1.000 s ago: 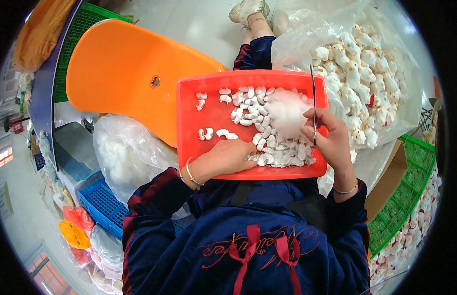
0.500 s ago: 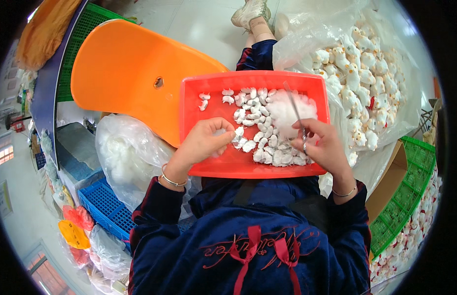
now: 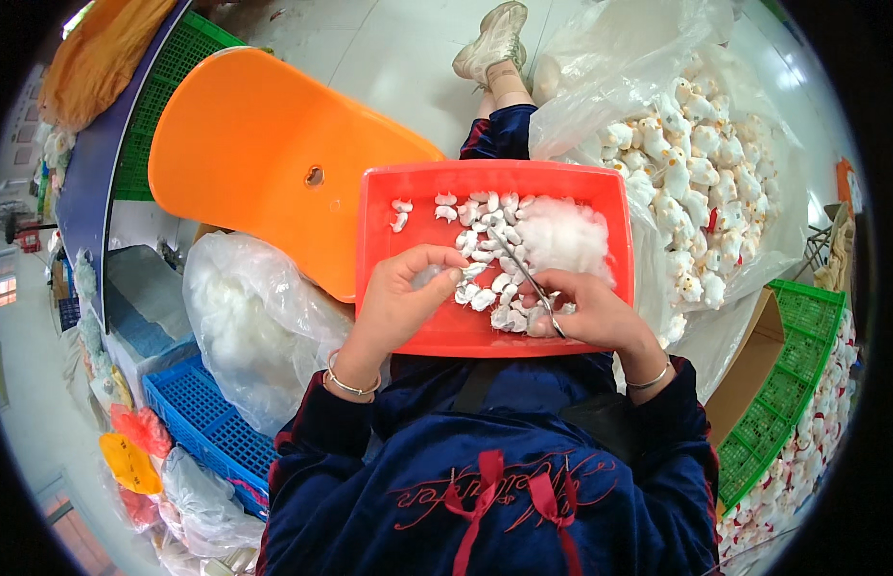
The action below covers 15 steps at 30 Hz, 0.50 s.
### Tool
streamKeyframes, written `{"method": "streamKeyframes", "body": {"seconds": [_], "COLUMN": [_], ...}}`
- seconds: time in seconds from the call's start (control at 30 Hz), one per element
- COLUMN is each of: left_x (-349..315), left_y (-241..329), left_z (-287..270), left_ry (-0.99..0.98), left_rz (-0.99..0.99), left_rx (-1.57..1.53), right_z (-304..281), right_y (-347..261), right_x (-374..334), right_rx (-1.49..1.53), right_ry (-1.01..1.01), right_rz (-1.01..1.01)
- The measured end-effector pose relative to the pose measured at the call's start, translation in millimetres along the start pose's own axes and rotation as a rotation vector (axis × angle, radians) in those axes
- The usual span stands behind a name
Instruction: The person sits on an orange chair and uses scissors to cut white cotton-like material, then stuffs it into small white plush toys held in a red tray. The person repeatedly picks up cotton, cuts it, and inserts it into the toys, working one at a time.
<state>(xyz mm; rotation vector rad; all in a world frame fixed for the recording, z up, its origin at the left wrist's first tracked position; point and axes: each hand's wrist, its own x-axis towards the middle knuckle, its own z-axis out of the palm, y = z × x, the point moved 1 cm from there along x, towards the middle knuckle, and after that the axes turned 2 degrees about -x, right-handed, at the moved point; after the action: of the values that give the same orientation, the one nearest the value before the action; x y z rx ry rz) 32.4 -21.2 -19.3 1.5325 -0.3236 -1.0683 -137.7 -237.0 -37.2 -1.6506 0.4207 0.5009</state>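
Observation:
A red plastic tray (image 3: pixel 422 336) rests on my lap. My left hand (image 3: pixel 406 296) is over its left part, thumb and fingertips pinched on a small white fabric piece (image 3: pixel 474 271). In my right hand (image 3: pixel 596 309) is a pair of long metal forceps (image 3: pixel 525 274), slanting toward the far left, its tip close to the small white stuffed pieces (image 3: pixel 504 213) in the middle of the tray. A fluffy wad of white stuffing (image 3: pixel 566 238) lies at the tray's right. More white pieces sit under and beside my right hand, partly hidden by it.
An orange chair (image 3: pixel 264 163) stands left of the tray. Nearby are a clear bag of white stuffing (image 3: pixel 245 307) and a blue crate (image 3: pixel 211 413). To the right, a large clear bag holds many small white plush toys (image 3: pixel 691 182), with a green crate (image 3: pixel 792 374) nearer me.
My right hand has come nearer to me and a little left, swinging the forceps from the stuffing toward the left hand. My left hand has shifted slightly right, still pinching.

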Motion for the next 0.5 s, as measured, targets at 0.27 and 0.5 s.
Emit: {"method": "streamKeyframes", "body": {"seconds": [0.27,0.5], "left_x": [-10,-14], "left_y": [-2,-11], "left_z": [17,31], "left_ry": [-0.050,0.074], "left_rz": [0.485,0.077], "left_rx": [0.390,-0.160], "right_z": [31,43], "right_y": [-20,-23], "right_x": [21,23], "right_rx": [0.557,0.429], "right_ry": [0.124,0.258], "right_rz": [-0.166,-0.310]}}
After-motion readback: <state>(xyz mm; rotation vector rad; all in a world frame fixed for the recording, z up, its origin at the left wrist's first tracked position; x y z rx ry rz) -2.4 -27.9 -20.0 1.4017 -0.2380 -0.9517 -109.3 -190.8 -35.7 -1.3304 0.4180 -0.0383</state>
